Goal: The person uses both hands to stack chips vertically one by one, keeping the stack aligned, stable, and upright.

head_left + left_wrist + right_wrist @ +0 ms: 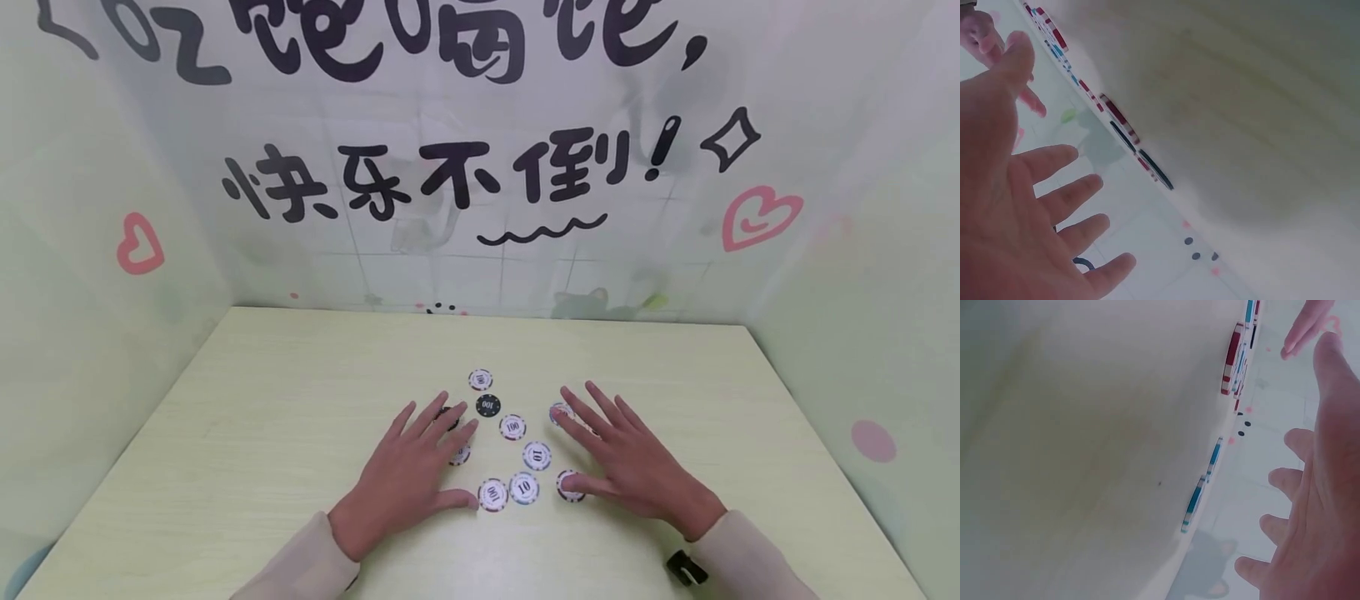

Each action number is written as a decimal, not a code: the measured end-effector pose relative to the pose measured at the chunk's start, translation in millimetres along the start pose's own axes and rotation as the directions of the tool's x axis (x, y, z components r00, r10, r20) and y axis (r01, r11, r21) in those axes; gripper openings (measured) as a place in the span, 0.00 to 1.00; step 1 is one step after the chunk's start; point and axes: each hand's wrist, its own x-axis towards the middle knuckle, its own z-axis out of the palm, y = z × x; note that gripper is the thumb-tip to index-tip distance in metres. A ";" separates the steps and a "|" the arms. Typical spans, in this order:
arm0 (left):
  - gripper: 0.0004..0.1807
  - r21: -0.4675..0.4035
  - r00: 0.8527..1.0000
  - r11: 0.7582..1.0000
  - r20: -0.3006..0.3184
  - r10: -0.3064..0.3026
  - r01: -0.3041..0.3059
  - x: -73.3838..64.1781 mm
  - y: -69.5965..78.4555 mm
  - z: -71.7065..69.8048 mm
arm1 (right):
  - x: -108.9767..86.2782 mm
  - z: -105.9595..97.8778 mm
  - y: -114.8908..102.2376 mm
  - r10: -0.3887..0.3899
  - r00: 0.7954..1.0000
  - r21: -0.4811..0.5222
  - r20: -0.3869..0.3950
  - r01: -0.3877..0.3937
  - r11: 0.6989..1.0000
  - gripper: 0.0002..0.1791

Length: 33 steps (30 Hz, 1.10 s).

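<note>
Left to right, the left grip (408, 475) is spread above the surface (262, 400), a round black chip (488, 406) and colour-edged white chips (513, 427) lie flat, faces up, between and beneath both grips, one 10 chip (537, 456) reading sideways, and the right grip (630, 462) is spread.

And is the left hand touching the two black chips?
Apart. The left wrist view shows it from the side: there is a clear gap between the left hand and the black chips.
</note>
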 end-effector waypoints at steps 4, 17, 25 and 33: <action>0.50 0.034 0.999 0.999 0.004 0.043 -0.043 5.7 6.4 -0.9 | 4.5 1.3 -3.8 -0.035 0.999 -0.034 0.001 0.035 0.999 0.50; 0.31 0.066 0.989 0.988 0.054 0.135 -0.138 17.5 20.6 0.6 | 17.3 0.7 -16.0 -0.147 0.988 -0.092 0.043 0.150 0.984 0.45; 0.23 0.067 0.985 0.983 0.024 0.169 -0.170 17.0 22.3 1.8 | 26.1 2.9 -25.0 -0.197 0.979 -0.058 0.058 0.200 0.978 0.41; 0.21 0.061 0.987 0.985 0.036 0.159 -0.161 15.8 24.1 0.1 | 33.5 5.3 -34.8 -0.202 0.974 -0.037 0.106 0.207 0.978 0.31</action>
